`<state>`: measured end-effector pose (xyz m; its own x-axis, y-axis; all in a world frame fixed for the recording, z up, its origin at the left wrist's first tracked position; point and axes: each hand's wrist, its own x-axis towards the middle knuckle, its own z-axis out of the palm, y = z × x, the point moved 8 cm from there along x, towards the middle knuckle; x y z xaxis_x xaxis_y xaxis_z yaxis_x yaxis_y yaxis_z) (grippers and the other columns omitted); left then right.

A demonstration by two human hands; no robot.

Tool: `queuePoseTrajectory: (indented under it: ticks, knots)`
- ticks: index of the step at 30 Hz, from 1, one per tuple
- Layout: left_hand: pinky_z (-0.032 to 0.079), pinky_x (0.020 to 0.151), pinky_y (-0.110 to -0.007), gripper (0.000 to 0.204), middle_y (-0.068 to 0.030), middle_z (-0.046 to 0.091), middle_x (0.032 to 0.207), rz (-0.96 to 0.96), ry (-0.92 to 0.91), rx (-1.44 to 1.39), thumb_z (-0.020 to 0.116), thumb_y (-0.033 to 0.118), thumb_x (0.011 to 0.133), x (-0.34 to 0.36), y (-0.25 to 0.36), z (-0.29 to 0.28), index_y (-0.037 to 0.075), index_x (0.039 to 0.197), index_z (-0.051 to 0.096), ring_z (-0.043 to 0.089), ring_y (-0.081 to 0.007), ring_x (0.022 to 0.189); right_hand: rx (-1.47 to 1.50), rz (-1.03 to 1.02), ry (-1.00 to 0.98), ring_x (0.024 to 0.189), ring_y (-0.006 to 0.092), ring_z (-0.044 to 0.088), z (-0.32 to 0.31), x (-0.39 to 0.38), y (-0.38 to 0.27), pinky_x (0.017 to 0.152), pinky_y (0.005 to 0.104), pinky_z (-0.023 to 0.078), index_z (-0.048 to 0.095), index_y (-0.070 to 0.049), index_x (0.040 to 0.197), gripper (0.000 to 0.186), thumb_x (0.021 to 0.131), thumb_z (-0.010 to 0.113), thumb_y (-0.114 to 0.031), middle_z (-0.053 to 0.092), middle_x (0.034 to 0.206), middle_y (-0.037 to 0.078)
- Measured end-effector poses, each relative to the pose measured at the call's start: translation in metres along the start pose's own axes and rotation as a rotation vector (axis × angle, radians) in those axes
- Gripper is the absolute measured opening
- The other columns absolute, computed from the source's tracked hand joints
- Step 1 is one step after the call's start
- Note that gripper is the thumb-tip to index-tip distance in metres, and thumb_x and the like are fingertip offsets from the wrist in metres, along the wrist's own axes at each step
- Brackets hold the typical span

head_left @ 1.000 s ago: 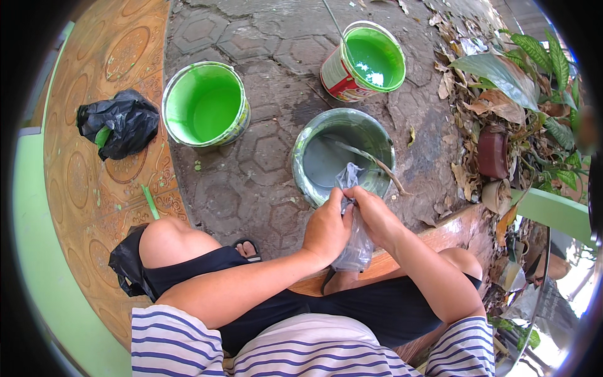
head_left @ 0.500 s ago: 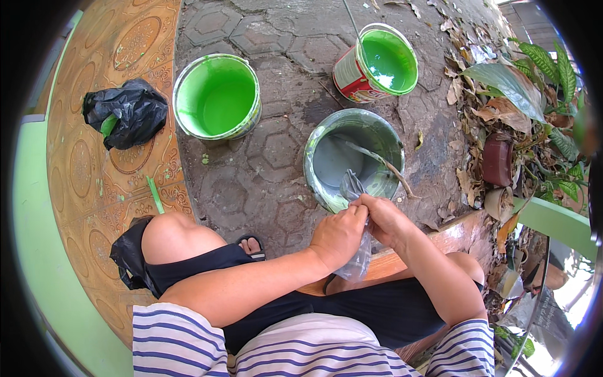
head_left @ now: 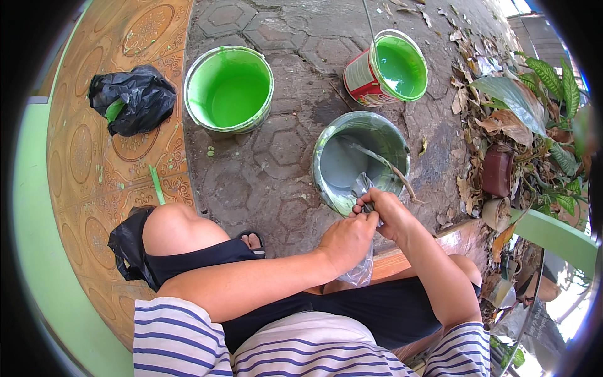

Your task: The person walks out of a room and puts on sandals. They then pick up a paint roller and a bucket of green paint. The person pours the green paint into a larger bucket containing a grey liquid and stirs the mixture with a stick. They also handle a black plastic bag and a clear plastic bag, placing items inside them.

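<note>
Both of my hands are closed on a clear plastic bag (head_left: 357, 276), just in front of a bucket of grey liquid (head_left: 336, 166). My left hand (head_left: 347, 242) grips the bag's gathered middle from the left. Against it, my right hand (head_left: 386, 213) pinches the bag from the right. The bag's twisted upper end pokes up over the bucket's near rim, and its lower part hangs down above my lap. A crooked wooden stick (head_left: 399, 176) leans in the bucket, its end past the right rim. What my fingers do inside the folds is partly hidden.
A bucket with bright green paint (head_left: 229, 129) stands at the far left. Another, red and white with green paint (head_left: 363, 75), holds a thin rod. A black plastic bag (head_left: 147, 100) and a green strip (head_left: 156, 185) lie on orange tiles. Leafy plants (head_left: 518, 100) line the right.
My right hand has shifted slightly, its fingers more visible around the bag's gathered part. The bag's lower end hangs a little differently. The whole view has shifted slightly.
</note>
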<state>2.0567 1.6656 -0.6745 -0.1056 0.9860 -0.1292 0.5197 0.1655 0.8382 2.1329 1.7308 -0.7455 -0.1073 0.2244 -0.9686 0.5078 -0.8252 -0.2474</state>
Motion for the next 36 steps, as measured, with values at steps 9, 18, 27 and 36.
queuePoseTrajectory:
  ticks: [9, 18, 27, 36]
  knots:
    - [0.055, 0.057, -0.043, 0.014, -0.0169, 0.063, 0.077, -0.005, -0.034, -0.02, 0.056, 0.008, 0.084, -0.003, 0.006, -0.001, 0.0, 0.093, 0.049, 0.068, -0.033, 0.068, 0.038, 0.017, -0.014, 0.065, 0.0192, 0.055, 0.004, 0.003, -0.006, 0.061, 0.0317, 0.047, 0.052, 0.002, 0.084, 0.018, 0.087, 0.043, -0.013, 0.055, 0.075, 0.009]
    - [0.055, 0.055, -0.042, 0.01, -0.0176, 0.062, 0.072, -0.002, 0.001, -0.007, 0.053, 0.005, 0.083, -0.004, 0.01, -0.004, 0.0, 0.092, 0.05, 0.068, -0.0319, 0.065, 0.091, 0.038, -0.043, 0.055, 0.0132, 0.042, 0.009, 0.005, -0.011, 0.052, 0.0304, 0.039, 0.048, -0.002, 0.083, 0.012, 0.086, 0.043, -0.012, 0.048, 0.068, 0.004]
    - [0.055, 0.055, -0.041, 0.009, -0.0163, 0.062, 0.075, -0.018, -0.058, -0.032, 0.051, 0.004, 0.084, -0.005, 0.013, -0.003, 0.0, 0.091, 0.049, 0.068, -0.0308, 0.066, 0.057, 0.046, -0.04, 0.051, 0.0123, 0.038, 0.01, 0.009, -0.013, 0.052, 0.0325, 0.038, 0.047, -0.003, 0.084, 0.012, 0.087, 0.041, -0.014, 0.043, 0.064, 0.002]
    - [0.055, 0.054, -0.041, 0.009, -0.0155, 0.063, 0.074, 0.001, -0.046, -0.03, 0.051, 0.004, 0.084, -0.006, 0.016, 0.002, -0.001, 0.092, 0.05, 0.068, -0.0305, 0.066, 0.086, 0.061, -0.045, 0.049, 0.0121, 0.036, 0.007, 0.015, -0.013, 0.052, 0.0327, 0.037, 0.046, -0.004, 0.082, 0.013, 0.086, 0.041, -0.015, 0.041, 0.063, 0.002]
